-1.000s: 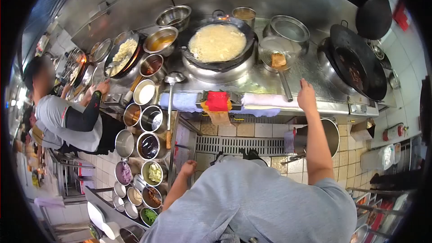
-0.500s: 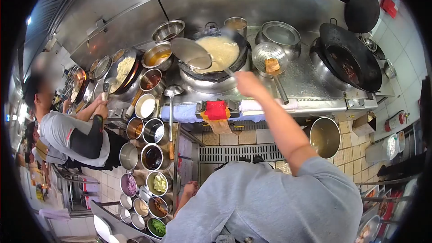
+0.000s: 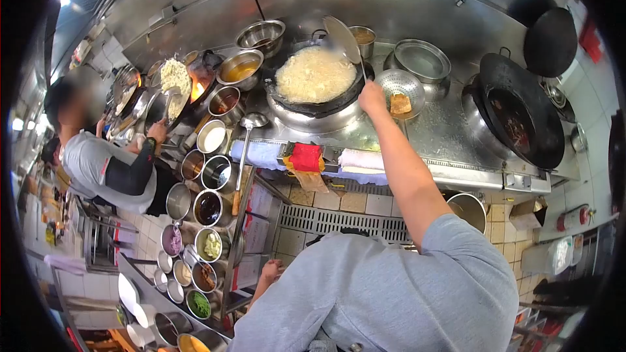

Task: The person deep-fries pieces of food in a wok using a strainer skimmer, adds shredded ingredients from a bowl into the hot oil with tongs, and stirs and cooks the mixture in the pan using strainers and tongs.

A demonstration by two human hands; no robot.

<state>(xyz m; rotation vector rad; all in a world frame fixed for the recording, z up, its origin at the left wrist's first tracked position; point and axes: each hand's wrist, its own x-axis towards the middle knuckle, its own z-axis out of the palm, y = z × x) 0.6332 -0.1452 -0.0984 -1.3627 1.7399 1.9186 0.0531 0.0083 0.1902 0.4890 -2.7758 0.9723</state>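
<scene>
One round skimmer (image 3: 342, 36) tilts over the wok (image 3: 319, 109) at upper centre, its handle gripped by the right hand (image 3: 372, 98); whether the left hand (image 3: 271, 270), lower centre, holds anything is unclear.

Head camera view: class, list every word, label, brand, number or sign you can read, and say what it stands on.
No text can be read.
Red mark on the co-worker's grey shirt: too small to read.
White boxes beside the floor grate: any markings too blurred to read.
Fire extinguisher: any label too small to read.
Red panel on the right-hand wall: too blurred to tell whether it bears words.
</scene>
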